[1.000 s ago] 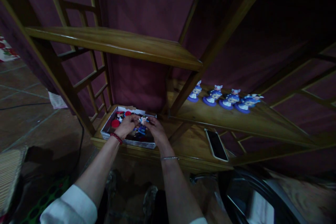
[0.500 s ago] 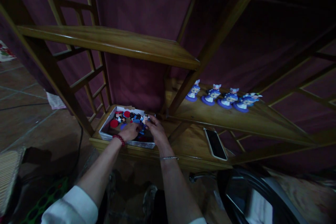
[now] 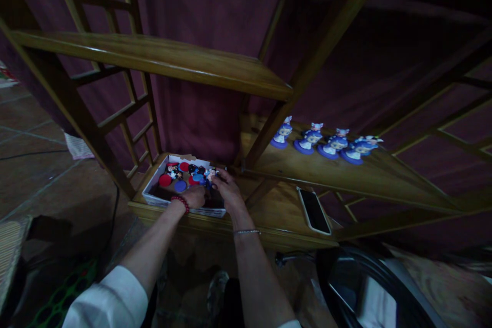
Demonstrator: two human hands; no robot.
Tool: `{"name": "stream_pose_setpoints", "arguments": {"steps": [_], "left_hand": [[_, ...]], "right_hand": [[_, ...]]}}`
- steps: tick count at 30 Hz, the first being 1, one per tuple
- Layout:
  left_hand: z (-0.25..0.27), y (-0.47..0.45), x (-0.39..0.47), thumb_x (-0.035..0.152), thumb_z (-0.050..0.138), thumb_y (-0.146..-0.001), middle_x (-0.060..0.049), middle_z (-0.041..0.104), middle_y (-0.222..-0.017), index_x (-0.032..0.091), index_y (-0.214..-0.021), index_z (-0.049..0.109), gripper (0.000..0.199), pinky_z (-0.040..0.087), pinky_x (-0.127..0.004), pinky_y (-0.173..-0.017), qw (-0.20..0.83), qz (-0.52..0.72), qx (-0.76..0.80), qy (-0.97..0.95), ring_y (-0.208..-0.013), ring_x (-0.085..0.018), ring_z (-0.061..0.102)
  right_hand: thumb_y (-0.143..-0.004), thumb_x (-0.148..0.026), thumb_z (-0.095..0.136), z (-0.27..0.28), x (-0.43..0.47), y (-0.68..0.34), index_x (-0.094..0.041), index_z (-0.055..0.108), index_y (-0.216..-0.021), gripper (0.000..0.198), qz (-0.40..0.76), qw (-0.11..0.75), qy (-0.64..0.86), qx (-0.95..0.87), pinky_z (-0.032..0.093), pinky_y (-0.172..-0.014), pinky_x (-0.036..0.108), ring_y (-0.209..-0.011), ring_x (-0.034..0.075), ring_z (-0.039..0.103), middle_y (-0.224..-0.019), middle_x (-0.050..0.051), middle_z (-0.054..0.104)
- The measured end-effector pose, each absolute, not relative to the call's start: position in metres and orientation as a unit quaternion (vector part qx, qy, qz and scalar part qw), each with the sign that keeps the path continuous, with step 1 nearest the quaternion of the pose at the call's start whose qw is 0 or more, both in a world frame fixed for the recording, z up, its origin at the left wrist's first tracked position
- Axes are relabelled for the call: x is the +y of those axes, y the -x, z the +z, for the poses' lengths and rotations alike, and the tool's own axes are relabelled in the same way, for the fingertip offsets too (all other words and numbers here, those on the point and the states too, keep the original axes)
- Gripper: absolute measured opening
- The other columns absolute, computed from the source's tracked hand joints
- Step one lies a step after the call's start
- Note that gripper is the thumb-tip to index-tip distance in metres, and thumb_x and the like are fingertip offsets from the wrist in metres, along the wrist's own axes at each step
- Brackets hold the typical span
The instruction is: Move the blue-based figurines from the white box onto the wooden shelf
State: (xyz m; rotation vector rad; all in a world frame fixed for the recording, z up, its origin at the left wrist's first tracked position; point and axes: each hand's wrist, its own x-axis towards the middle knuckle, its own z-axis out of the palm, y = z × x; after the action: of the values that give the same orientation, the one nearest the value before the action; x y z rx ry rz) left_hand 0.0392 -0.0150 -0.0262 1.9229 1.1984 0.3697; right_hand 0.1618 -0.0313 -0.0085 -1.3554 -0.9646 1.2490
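Note:
A white open box [image 3: 154,193] sits on the low wooden ledge, holding small figurines [image 3: 175,171], red discs [image 3: 165,180] and a blue-purple disc [image 3: 180,185]. My right hand [image 3: 227,187] is at the box's right end, its thumb and fingers closed on a small figurine [image 3: 211,174] with a pale face and blue parts. Low inside the box, my left hand [image 3: 195,197] is closed with fingers pointing right, just below that figurine. Its fingertips are dark and partly hidden, so what they pinch cannot be made out.
Several blue-and-white figurines on purple bases [image 3: 332,146] stand in a row on the shelf [image 3: 292,166] to the right. A phone [image 3: 314,210] lies on the lower ledge. A wooden crosspiece [image 3: 154,59] spans above the box. A black rounded object [image 3: 326,266] stands at lower right.
My left hand has shifted slightly right and down within the box, uncovering the blue-purple disc and a light blue disc. My right hand stays at the figurine.

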Motion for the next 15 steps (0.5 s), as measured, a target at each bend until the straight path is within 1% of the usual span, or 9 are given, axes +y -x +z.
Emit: {"name": "stream_pose_setpoints", "arguments": {"steps": [5,7,11,15], "left_hand": [[-0.023,-0.04,-0.017,0.011,0.051,-0.054,-0.007,0.063,-0.064,0.019,-0.06,0.064,0.017,0.04,-0.031,-0.068,0.388,0.137,0.484,-0.772,-0.067,-0.022,0.056],[-0.021,-0.04,-0.018,0.01,0.05,-0.055,-0.009,0.062,-0.064,0.018,-0.06,0.063,0.016,0.04,-0.033,-0.068,0.377,0.136,0.493,-0.772,-0.068,-0.023,0.056],[-0.015,-0.039,-0.02,0.008,0.05,-0.055,-0.01,0.058,-0.058,0.014,-0.057,0.058,0.011,0.04,-0.035,-0.067,0.357,0.145,0.545,-0.745,-0.066,-0.025,0.056],[-0.013,-0.038,-0.02,0.005,0.048,-0.056,-0.013,0.059,-0.064,0.013,-0.06,0.058,0.013,0.04,-0.038,-0.068,0.319,0.126,0.563,-0.752,-0.071,-0.027,0.057]], "right_hand": [[-0.061,-0.037,0.06,-0.007,-0.031,-0.162,-0.023,0.058,-0.099,0.041,0.518,0.503,0.566,-0.399,0.043,-0.06,0.022,-0.075,0.013,0.054,-0.09,0.001,0.061],[-0.061,-0.036,0.06,-0.006,-0.031,-0.162,-0.022,0.058,-0.099,0.04,0.517,0.504,0.565,-0.399,0.043,-0.06,0.022,-0.075,0.013,0.054,-0.089,0.001,0.061],[-0.061,-0.033,0.06,-0.005,-0.033,-0.161,-0.023,0.059,-0.098,0.039,0.513,0.504,0.573,-0.394,0.044,-0.061,0.023,-0.079,0.014,0.055,-0.093,0.001,0.06],[-0.061,-0.034,0.06,-0.005,-0.033,-0.161,-0.024,0.058,-0.1,0.04,0.512,0.502,0.58,-0.386,0.044,-0.062,0.022,-0.081,0.014,0.055,-0.096,0.001,0.06]]}}
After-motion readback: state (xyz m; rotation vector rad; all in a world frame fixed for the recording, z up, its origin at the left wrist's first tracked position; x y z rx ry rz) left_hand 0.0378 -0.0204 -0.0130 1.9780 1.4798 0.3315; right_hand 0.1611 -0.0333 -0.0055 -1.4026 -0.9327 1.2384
